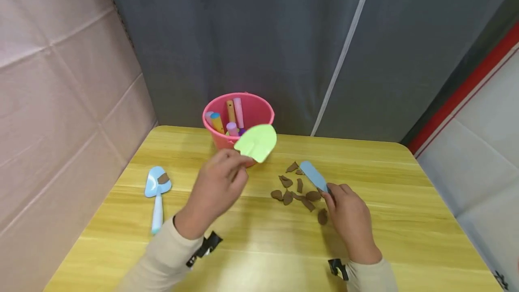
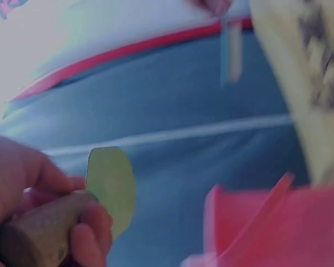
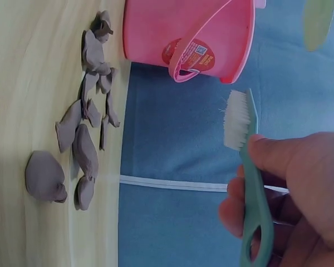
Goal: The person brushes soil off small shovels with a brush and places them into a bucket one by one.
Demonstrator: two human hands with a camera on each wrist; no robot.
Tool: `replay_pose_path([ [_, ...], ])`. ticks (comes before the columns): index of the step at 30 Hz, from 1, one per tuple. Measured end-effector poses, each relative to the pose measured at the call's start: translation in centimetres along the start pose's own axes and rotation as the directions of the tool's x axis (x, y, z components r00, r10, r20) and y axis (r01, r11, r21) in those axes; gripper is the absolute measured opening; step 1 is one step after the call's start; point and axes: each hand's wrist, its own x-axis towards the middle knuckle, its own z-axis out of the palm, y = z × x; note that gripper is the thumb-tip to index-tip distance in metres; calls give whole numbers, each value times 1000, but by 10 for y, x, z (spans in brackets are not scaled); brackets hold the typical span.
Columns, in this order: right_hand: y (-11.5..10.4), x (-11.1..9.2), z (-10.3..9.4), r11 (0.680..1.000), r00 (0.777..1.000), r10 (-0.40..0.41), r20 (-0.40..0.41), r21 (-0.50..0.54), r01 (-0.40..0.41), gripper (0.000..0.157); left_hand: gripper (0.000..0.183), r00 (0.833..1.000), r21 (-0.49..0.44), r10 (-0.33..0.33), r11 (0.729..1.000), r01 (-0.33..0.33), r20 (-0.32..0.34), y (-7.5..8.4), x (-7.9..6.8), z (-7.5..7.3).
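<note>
My left hand (image 1: 216, 188) grips a toy shovel by its brown handle (image 2: 50, 222). The shovel's light green blade (image 1: 257, 142) is raised in front of the pink bucket (image 1: 219, 139). In my right hand (image 1: 349, 220) is a small brush (image 1: 313, 175) with a blue-green back; its white bristles (image 3: 236, 119) show in the right wrist view. The brush is above the right side of several flat brown clay-like pieces (image 1: 288, 197), which lie scattered on the table. A blue toy shovel (image 1: 158, 208) lies at the left with a brown piece (image 1: 163, 178) on its blade.
Several coloured handles (image 1: 217, 123) stick up inside the bucket, which stands near the table's back edge. Behind the wooden table (image 1: 259, 256) hangs a dark grey curtain (image 1: 251, 35). A pale cloth wall (image 1: 61, 116) runs along the left.
</note>
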Motion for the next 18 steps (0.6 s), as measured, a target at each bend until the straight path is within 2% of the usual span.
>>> replay_pose_path([
  [2, 0, 0, 1, 1000, 1000, -6, 9, 5, 6, 26, 24, 997, 1, -25, 1000, 25, -71, -7, 22, -16],
  [4, -1, 0, 1, 1000, 1000, -8, 16, 7, 8, 26, 23, 992, -2, -66, 998, 66, -105, -15, 43, -28],
  [6, -2, 0, 1, 1000, 1000, -6, 25, 6, 6, 27, 20, 988, 5, -108, 994, 110, -114, -21, 63, -35],
  [8, -2, 0, 1, 1000, 999, -3, 33, 1, 3, 27, 15, 983, 11, -154, 988, 156, -95, -28, 79, -37],
  [11, -2, -1, 1, 1000, 999, 4, 43, -1, -4, 26, 15, 975, 19, -221, 975, 221, -32, -39, 95, -32],
  [14, -2, -2, 2, 1000, 999, 7, 50, -1, -7, 26, 23, 964, 5, -262, 965, 262, 47, -49, 102, -20],
  [18, -2, -3, 4, 1000, 999, 9, 52, 4, -10, 26, 27, 969, 0, -218, 976, 220, 119, -61, 104, -4],
])
